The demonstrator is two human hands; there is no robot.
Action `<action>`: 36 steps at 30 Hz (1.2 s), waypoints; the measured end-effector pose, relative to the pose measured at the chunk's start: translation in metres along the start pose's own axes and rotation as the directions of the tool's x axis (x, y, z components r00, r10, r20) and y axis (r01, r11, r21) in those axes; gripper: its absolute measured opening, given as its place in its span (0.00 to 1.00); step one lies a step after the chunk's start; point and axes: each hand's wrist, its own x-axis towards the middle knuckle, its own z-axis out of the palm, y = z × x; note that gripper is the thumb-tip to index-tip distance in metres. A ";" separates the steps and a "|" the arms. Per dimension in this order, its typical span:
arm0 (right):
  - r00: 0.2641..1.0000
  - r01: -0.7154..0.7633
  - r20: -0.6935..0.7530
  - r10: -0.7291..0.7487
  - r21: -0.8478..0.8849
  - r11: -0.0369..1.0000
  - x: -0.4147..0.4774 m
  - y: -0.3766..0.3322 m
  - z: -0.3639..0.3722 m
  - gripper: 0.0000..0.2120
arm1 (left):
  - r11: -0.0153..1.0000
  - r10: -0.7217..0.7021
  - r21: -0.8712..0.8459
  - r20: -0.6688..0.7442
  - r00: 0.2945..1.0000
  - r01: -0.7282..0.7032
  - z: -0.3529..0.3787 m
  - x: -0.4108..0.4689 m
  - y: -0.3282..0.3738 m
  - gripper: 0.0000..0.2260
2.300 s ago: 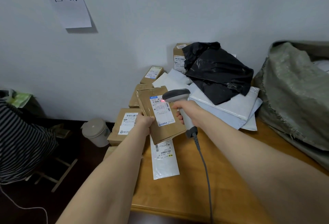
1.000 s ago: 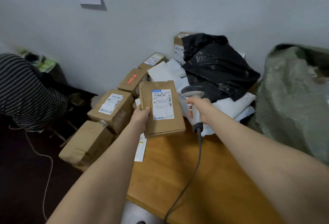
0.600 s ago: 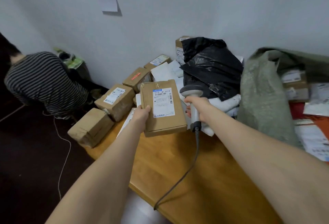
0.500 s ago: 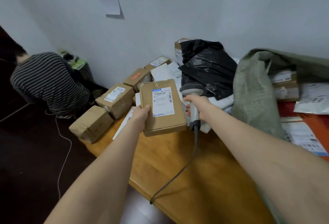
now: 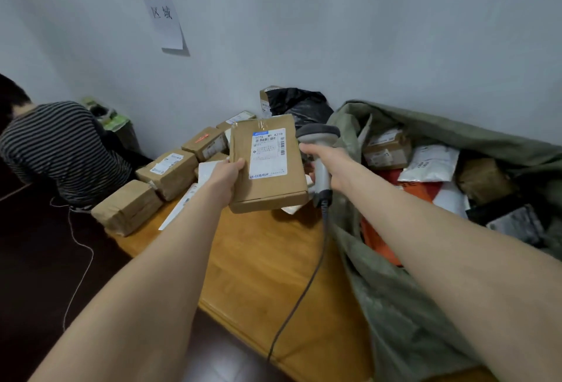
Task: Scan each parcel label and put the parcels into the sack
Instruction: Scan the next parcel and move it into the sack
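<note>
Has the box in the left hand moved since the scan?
Yes. The cardboard parcel in the left hand has shifted right, toward the green sack: it now overlaps the black bag it was left of earlier.

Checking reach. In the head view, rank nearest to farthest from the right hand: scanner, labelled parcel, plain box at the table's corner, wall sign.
1. scanner: gripped in the right hand.
2. labelled parcel: just left, in the left hand.
3. plain box: far left, at the table corner.
4. wall sign: up on the wall.
</note>
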 end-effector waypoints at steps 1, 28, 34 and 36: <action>1.000 0.022 -0.019 -0.022 0.020 1.000 -0.004 -0.006 -0.015 0.24 | 1.000 0.018 0.013 0.003 1.000 -0.018 0.014 -0.006 0.007 0.16; 0.922 -0.177 -0.341 0.182 0.045 0.983 0.030 0.028 -0.285 0.11 | 0.816 -0.307 0.561 0.222 0.925 0.137 0.293 -0.080 -0.013 0.25; 0.916 -0.146 -0.359 0.180 0.120 0.982 0.040 0.023 -0.281 0.03 | 0.768 0.152 0.587 0.220 0.964 -0.255 0.297 -0.044 -0.034 0.33; 0.923 -0.155 -0.329 0.197 0.148 0.977 0.040 0.024 -0.279 0.02 | 0.722 0.096 0.617 0.358 0.929 -0.312 0.304 -0.042 -0.034 0.40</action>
